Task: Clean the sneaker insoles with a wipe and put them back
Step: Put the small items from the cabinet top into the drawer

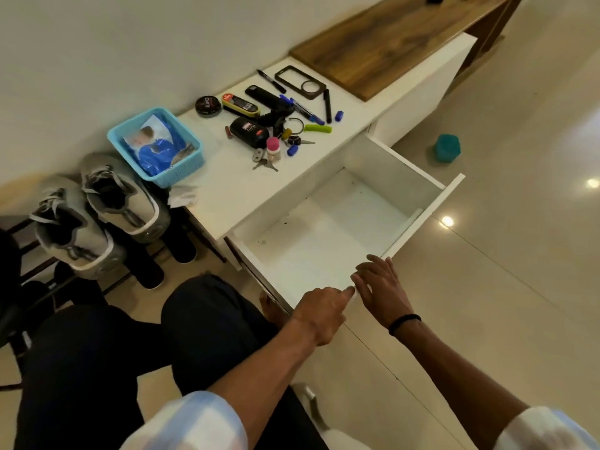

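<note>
A pale wall and glossy tiled floor [487,287] frame a low white cabinet whose tabletop [233,186] carries scattered small things. Its white drawer [328,232] stands pulled out toward the person. The left hand [319,311] rests at the near corner of the drawer front, fingers loosely bent, fingertips touching the edge; whether it grips the edge cannot be told. The right hand [381,289], a dark band on its wrist, lies with straight, spread fingers on the same front edge, just beside the left.

Further out on the tabletop are keys [266,164], pens [303,108], a round polish tin [208,106] and a blue basket [156,146] holding a blue-and-white packet [157,147]. A crumpled white wipe [183,194] lies at the tabletop's left end, just below the basket.

To the left, two grey sneakers [97,216] sit side by side on a dark rack [39,287], long axes parallel, toes pointing toward the lower right, heels toward the wall. The insoles cannot be made out in their dark openings. A teal container [447,148] stands on the floor beyond the drawer.
</note>
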